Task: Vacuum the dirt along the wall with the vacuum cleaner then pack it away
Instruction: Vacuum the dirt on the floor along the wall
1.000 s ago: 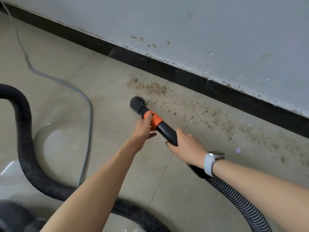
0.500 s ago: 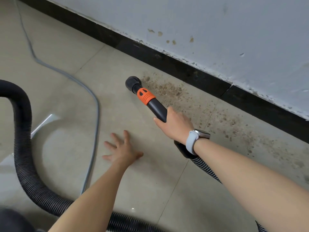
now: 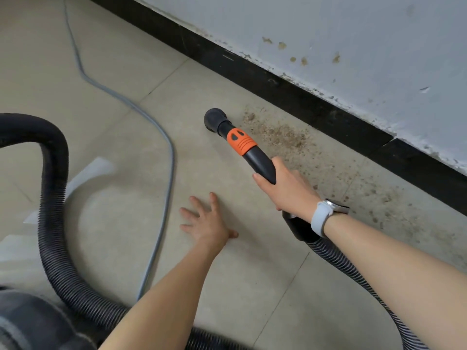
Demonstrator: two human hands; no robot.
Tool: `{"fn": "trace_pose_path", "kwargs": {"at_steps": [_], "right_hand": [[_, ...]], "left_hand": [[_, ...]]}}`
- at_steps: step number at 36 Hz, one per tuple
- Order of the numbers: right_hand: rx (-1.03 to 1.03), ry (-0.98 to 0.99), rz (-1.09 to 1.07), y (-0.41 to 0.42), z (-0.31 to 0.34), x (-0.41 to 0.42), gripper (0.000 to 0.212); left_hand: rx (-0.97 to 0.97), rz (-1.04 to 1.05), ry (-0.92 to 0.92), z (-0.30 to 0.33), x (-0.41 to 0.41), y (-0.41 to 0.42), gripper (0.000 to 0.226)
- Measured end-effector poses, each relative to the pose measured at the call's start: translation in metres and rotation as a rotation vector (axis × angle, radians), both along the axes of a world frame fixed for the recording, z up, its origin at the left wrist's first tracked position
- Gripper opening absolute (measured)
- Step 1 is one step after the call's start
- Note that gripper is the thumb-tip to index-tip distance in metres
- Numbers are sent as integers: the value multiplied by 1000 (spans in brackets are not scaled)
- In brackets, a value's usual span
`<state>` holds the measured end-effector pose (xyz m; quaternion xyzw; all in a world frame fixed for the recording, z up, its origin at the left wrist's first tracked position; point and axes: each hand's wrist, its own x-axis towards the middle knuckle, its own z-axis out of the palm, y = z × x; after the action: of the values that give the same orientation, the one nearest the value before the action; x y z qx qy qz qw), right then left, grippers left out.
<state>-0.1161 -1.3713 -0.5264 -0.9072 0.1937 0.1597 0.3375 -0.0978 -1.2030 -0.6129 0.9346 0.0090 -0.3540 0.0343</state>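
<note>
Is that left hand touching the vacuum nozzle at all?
Apart. The head view shows the left hand spread flat on the floor, bare tile between it and the nozzle, which the right hand grips.

The right hand grips the black vacuum nozzle, which carries an orange collar. Its round brush head sits on the tiled floor, just left of the dirt strewn along the black skirting under the wall. The left hand lies flat on the floor with fingers spread, nearer than the nozzle. A ribbed black hose loops at left beside a grey cable. A pale-strapped watch is on the right wrist.
</note>
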Motion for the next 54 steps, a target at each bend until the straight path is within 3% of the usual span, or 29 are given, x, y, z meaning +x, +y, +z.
{"fn": "trace_pose_path", "kwargs": {"at_steps": [6, 11, 18, 20, 22, 24, 26, 29, 32, 35, 41, 47, 54], "right_hand": [[69, 68, 82, 2, 17, 3, 30], [-12, 114, 222, 26, 16, -12, 34], [46, 73, 167, 20, 26, -20, 33], [78, 77, 189, 18, 30, -22, 29], [97, 101, 229, 18, 32, -21, 28], [109, 132, 273, 21, 31, -20, 29], [114, 142, 299, 26, 29, -19, 31], [128, 130, 313, 35, 26, -16, 33], [101, 133, 377, 36, 31, -12, 30], [62, 144, 440, 34, 39, -12, 28], [40, 166, 497, 43, 42, -17, 30], [-38, 197, 694, 58, 50, -15, 28], [14, 88, 481, 74, 45, -2, 28]], "left_hand": [[-11, -37, -37, 0, -1, 7, 114], [1, -49, -63, 0, -2, 8, 115], [-33, -87, -125, -3, -8, 18, 108], [-64, -97, -139, -1, -10, 26, 98], [-124, -102, -192, 2, -13, 38, 74], [-157, -107, -296, 5, -21, 55, 50], [-113, -89, -428, 2, -33, 72, 41], [-74, 50, -499, -6, -46, 92, 52], [-30, 197, -410, -8, -54, 105, 70], [-57, 282, -360, -10, -61, 115, 69], [-105, 137, -409, -10, -70, 116, 66], [-145, -47, -484, -11, -78, 121, 59], [-53, -170, -464, -4, -79, 119, 51]]}}
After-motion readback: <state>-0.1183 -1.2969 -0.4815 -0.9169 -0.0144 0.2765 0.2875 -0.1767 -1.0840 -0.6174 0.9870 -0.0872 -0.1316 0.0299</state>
